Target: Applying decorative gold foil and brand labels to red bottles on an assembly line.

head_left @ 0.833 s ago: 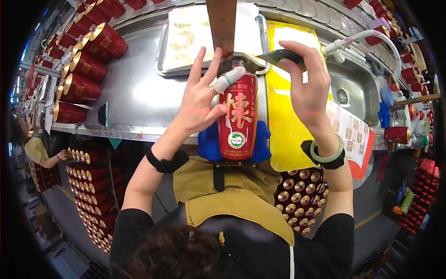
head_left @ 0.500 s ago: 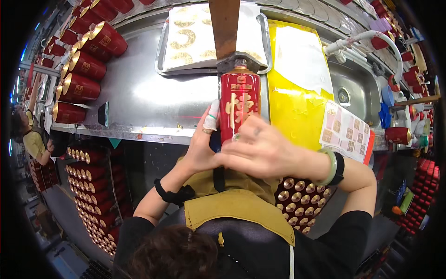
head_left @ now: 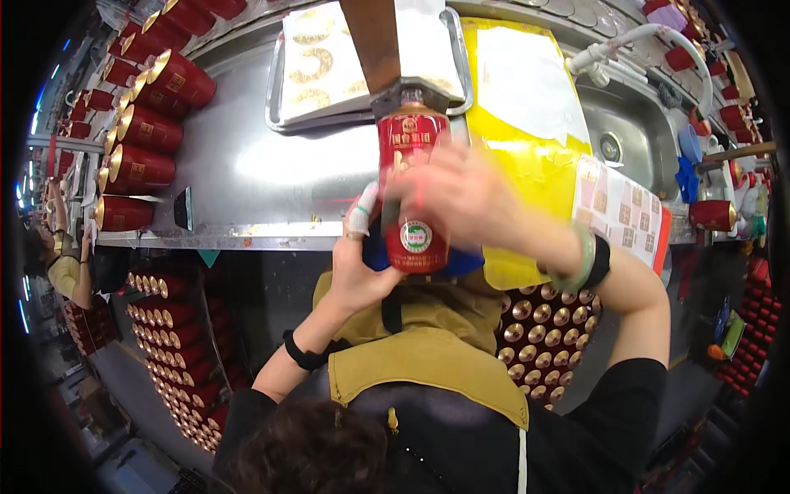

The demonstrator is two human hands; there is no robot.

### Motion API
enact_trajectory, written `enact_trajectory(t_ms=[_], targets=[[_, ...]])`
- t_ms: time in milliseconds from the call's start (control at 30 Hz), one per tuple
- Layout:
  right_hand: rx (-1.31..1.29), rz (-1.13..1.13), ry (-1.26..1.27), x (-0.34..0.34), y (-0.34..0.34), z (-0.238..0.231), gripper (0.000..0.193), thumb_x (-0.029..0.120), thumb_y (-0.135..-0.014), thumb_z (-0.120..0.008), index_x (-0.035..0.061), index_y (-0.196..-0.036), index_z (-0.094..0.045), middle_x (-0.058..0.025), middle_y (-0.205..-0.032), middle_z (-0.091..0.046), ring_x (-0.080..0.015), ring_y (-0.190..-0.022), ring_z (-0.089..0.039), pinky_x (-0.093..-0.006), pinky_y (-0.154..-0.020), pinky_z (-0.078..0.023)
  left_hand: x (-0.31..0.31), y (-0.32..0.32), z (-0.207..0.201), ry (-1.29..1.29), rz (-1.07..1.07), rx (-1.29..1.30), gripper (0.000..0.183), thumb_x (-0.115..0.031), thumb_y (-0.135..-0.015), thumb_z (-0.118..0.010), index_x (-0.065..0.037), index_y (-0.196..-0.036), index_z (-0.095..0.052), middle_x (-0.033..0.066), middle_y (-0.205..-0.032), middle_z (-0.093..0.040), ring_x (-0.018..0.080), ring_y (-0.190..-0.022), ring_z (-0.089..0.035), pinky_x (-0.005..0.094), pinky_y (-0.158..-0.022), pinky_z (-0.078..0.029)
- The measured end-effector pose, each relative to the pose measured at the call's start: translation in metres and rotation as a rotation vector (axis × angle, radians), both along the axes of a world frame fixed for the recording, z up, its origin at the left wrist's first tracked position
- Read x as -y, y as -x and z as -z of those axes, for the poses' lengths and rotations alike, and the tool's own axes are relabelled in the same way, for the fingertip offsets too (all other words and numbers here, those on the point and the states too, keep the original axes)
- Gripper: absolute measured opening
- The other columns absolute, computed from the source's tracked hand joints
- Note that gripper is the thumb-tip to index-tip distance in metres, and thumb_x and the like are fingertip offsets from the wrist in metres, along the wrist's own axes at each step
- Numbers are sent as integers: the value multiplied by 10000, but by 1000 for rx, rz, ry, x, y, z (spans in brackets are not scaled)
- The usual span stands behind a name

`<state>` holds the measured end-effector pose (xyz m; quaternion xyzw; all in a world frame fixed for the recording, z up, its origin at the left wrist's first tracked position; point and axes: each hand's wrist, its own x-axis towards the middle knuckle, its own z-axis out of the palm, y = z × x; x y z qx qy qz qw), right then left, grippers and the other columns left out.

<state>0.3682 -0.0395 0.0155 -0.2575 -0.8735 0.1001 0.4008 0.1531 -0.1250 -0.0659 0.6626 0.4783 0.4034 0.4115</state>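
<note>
A red bottle (head_left: 418,259) with gold lettering lies neck-away at the front edge of the steel worktop (head_left: 222,177). A round green-and-white sticker (head_left: 416,237) shows on its lower part. My left hand (head_left: 359,272), one finger wrapped in white, is closed against the bottle's left side, its thumb by the base. Over the bottle's middle is my right hand (head_left: 469,193), smeared by motion, so its fingers are unclear. The bottle's neck end meets a dark metal bracket (head_left: 409,96) under a brown bar (head_left: 370,45).
Behind the bottle, a metal tray (head_left: 276,103) holds sheets of gold labels. To the right are a yellow sheet (head_left: 527,181), a label sheet (head_left: 621,210) and a sink (head_left: 634,111) with a tap. Red bottles (head_left: 148,128) line the left; a person (head_left: 66,263) stands beyond.
My right hand has moved up along the bottle, uncovering its lower part and the round sticker. The left hand stays at the bottle's side. The whole view has shifted slightly.
</note>
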Motion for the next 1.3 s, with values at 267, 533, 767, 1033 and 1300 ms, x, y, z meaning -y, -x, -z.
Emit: enact_trajectory(t_ms=[267,533,767,1033,1300], targets=[[7,-139,-236,11,-27,23,224,98,-831,-680,184,-1019,-767,78,-958,-749,-118,-749,-581,-322,-773,-450,-11,3,-7,-43,56,-189,987,-123,-751,-864,58,-1558,-325,233,-1480,-515,343,-1389,-495,420,-1150,-411],[24,266,-378,-71,-31,-6,201,71,-795,-749,162,-975,-747,33,-990,-766,-171,-764,-593,-329,-792,-404,-7,0,-4,-71,14,-111,946,-82,-712,-867,38,-1525,-397,236,-1420,-543,382,-1311,-544,426,-1102,-454],[100,-273,-222,1,-1,-7,218,127,-802,-735,194,-1006,-771,40,-914,-733,-147,-813,-623,-317,-763,-483,-1,-4,-31,-204,-42,-271,958,-90,-678,-892,16,-1516,-438,192,-1364,-595,372,-1285,-553,441,-1138,-411],[29,53,-271,-10,-15,23,198,83,-812,-723,190,-969,-781,74,-966,-762,-163,-773,-575,-326,-724,-437,1,-10,-26,-200,-95,-180,890,-72,-691,-891,19,-1478,-485,187,-1272,-622,344,-1173,-605,422,-1062,-462],[40,189,-135,48,-25,15,255,164,-744,-717,190,-991,-773,46,-978,-727,-174,-761,-558,-302,-754,-477,6,-18,-30,-290,-185,-92,913,-40,-680,-902,23,-1491,-487,179,-1370,-610,337,-1155,-617,396,-1024,-492]])
